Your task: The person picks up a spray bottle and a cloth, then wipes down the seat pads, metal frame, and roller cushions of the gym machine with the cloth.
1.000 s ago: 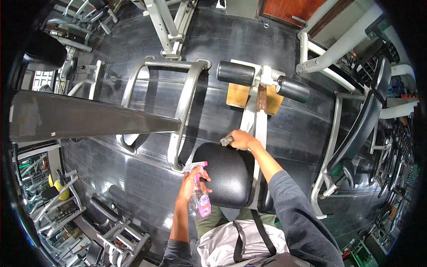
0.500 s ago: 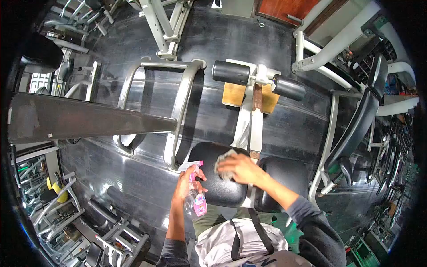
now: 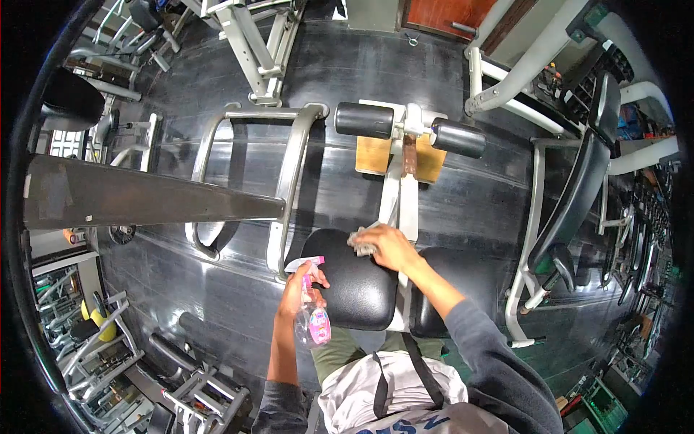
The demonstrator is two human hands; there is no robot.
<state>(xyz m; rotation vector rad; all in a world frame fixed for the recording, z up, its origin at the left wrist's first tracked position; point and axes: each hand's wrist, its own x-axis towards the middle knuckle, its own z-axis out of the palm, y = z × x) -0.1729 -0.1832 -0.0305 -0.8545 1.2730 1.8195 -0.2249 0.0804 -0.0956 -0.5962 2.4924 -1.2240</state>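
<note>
A clear spray bottle (image 3: 312, 323) with a pink and white trigger head is gripped by my left hand (image 3: 298, 286), at the left edge of a black padded seat (image 3: 354, 289). My right hand (image 3: 390, 247) presses a crumpled grey cloth (image 3: 363, 242) onto the upper part of that seat, and its fingers partly cover the cloth. A second black pad (image 3: 452, 289) lies to the right, beyond a white frame bar.
Two black rollers (image 3: 364, 119) and a wooden plate (image 3: 373, 155) stand ahead on the white frame (image 3: 409, 202). A curved metal frame (image 3: 293, 166) and a long grey beam (image 3: 144, 192) are at the left. Another bench (image 3: 571, 202) is at the right.
My right hand moved with the cloth from the seat's far edge back over its middle, then forward again to the upper part. The bottle stays in my left hand; the view shifted slightly.
</note>
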